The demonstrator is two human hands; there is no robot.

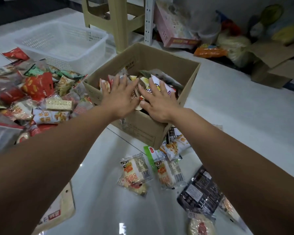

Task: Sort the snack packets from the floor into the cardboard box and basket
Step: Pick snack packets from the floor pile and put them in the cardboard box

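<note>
Snack packets (154, 79) are heaped in the cardboard box (143, 133), directly under both hands. Left hand (120, 97) and right hand (158, 104) are laid flat side by side on the heap, fingers straight and spread, nothing gripped. A large pile of packets (37, 92) is spread left of the left hand, with the white basket (61, 39) beyond it. Loose packets (137, 170) are scattered on the floor between the forearms, and a black packet (200, 190) is seen beside the right forearm.

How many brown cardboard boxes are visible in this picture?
2. The centre box holds snack packets; the second box sits at the far right, flaps open. Others may be hidden behind the clutter.
</note>
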